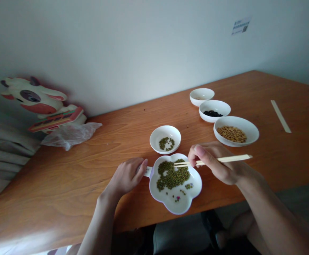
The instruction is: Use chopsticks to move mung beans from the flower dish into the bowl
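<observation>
My left hand [129,175] is closed around the short handle of a white, flower-shaped dish [165,203] with a lilac rim. Green mung beans [174,175] cover much of the dish's upper part, and a few lie scattered lower down. A pair of wooden chopsticks [223,159] is in my right hand [215,163], their tips down among the beans. Whether a bean is pinched between the tips I cannot tell. Just behind the dish stands a white bowl [154,141] with a smaller amount of mung beans [166,143].
At the right are white bowls of tan soybeans [231,134], black beans [212,113] and a little pale content [199,98]. A paper chopstick sleeve [280,116] lies farther right. A cow-shaped toy [43,101] and a clear plastic bag [71,134] sit at the left by the wall.
</observation>
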A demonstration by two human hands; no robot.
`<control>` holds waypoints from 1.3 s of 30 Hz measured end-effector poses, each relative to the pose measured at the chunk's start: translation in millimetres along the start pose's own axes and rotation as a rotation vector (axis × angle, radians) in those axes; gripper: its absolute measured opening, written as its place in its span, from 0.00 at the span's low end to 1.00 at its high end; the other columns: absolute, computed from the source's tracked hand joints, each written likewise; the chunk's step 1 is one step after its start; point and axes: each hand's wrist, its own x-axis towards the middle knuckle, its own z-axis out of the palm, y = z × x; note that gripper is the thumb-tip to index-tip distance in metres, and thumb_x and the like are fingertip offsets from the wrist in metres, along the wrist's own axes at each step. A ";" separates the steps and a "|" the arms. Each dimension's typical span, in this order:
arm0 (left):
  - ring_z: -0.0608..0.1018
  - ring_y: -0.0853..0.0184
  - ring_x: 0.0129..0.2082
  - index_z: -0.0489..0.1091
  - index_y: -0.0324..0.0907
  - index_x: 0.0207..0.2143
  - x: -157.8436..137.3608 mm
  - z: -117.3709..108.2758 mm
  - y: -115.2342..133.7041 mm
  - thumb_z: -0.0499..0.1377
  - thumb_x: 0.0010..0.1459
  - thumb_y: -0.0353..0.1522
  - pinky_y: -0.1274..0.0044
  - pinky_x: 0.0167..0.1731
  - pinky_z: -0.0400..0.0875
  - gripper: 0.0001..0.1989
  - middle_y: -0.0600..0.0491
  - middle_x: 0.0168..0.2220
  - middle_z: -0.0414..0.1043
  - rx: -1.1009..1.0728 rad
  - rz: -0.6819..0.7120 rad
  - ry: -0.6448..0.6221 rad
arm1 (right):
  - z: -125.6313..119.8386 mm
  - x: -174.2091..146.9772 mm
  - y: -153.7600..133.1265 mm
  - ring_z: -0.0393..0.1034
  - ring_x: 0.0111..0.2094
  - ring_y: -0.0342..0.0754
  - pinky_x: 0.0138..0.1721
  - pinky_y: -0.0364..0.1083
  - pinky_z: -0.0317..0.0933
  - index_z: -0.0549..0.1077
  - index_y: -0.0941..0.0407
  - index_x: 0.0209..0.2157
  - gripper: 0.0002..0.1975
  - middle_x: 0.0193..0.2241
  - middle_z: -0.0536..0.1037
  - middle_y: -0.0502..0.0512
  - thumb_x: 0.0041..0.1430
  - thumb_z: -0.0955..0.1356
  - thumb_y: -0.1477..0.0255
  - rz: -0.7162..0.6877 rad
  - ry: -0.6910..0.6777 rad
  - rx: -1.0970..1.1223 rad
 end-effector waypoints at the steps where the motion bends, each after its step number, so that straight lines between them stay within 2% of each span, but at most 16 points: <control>1: 0.75 0.65 0.31 0.64 0.44 0.33 0.1 0.1 0.0 0.46 0.79 0.42 0.72 0.35 0.63 0.21 0.53 0.31 0.73 0.001 -0.003 -0.002 | -0.7 -0.2 0.3 0.71 0.31 0.47 0.35 0.49 0.58 0.74 0.54 0.31 0.32 0.29 0.78 0.52 0.79 0.52 0.53 -0.004 -0.001 -0.007; 5: 0.74 0.66 0.30 0.64 0.44 0.32 0.6 -0.1 0.9 0.46 0.79 0.42 0.72 0.34 0.62 0.21 0.53 0.31 0.73 -0.006 -0.007 -0.009 | -3.0 -0.7 2.1 0.72 0.32 0.48 0.37 0.49 0.59 0.74 0.55 0.31 0.33 0.29 0.79 0.53 0.78 0.51 0.52 -0.029 0.003 -0.040; 27: 0.73 0.66 0.30 0.65 0.43 0.32 0.0 0.6 0.8 0.47 0.78 0.40 0.73 0.34 0.63 0.20 0.53 0.30 0.73 0.000 0.015 0.028 | -4.2 -1.7 4.2 0.72 0.26 0.43 0.31 0.47 0.61 0.76 0.54 0.27 0.34 0.24 0.77 0.50 0.79 0.53 0.53 -0.062 0.110 0.004; 39: 0.73 0.66 0.29 0.64 0.43 0.31 0.0 0.5 1.0 0.47 0.78 0.40 0.73 0.34 0.62 0.20 0.54 0.30 0.72 -0.008 0.009 0.013 | -11.1 -2.0 -1.9 0.73 0.29 0.46 0.33 0.49 0.59 0.75 0.53 0.30 0.30 0.27 0.79 0.51 0.79 0.54 0.54 0.008 0.025 -0.079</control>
